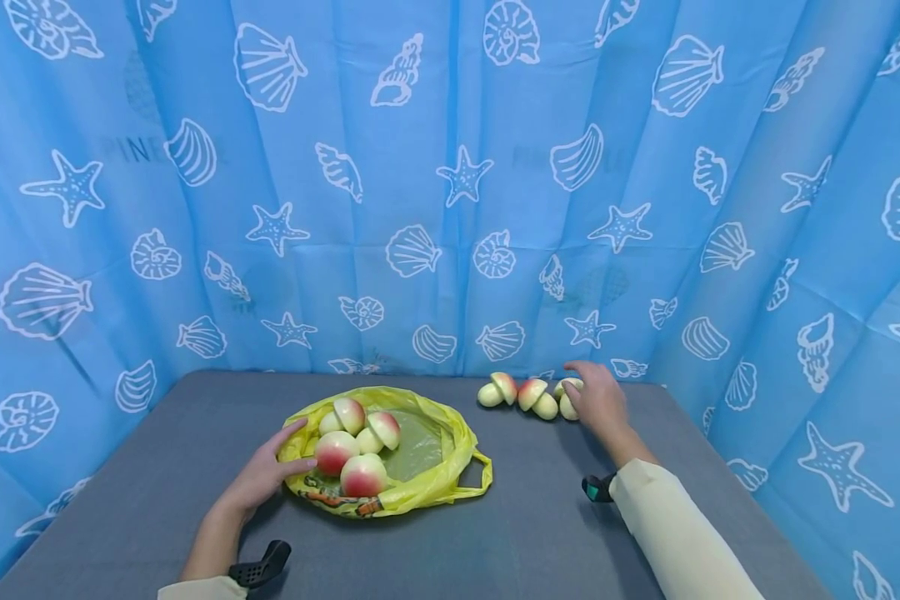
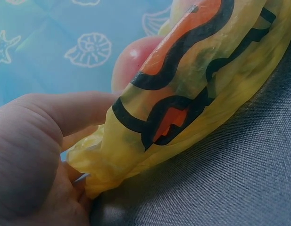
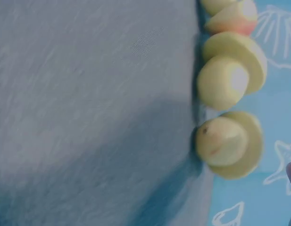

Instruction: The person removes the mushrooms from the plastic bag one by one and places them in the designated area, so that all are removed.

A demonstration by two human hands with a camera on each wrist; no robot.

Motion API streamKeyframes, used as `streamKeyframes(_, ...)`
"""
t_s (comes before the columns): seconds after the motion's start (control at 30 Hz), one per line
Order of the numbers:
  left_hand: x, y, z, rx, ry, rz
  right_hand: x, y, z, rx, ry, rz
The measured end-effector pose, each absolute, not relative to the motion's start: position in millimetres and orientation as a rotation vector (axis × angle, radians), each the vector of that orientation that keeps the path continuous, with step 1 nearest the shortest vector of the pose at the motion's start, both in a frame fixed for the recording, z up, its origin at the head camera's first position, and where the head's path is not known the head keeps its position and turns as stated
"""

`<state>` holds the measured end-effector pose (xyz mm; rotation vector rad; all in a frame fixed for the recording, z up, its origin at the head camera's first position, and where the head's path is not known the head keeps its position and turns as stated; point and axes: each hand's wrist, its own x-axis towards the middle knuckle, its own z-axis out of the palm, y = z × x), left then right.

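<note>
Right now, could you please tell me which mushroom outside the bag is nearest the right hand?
The rightmost mushroom in the head view: the right hand partly overlaps it, while the other two sit farther left.

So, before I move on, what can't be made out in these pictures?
Head: part of the rightmost mushroom, hidden by the right hand.
Left wrist: the fingertips of the left hand, behind the yellow bag; most of the mushrooms inside, behind its printed wall.
Right wrist: most of the right hand, cut off by the right edge; a dark speck on the lowest mushroom, too small to identify.
</note>
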<state>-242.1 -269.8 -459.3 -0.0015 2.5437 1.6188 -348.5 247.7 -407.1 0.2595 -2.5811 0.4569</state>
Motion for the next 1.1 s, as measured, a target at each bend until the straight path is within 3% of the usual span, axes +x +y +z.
streamKeyframes(0.5,-240.8,-270.4,-459.0,-0.006,2.558,1.608,-340.4,196.6,-391.4,0.5,-2.374,0.57)
streamKeyframes(1.1,-240.8,-270.6,-459.6,0.003,2.562,1.606,-330.0,153.5,-398.9,0.677,-2.338,0.721)
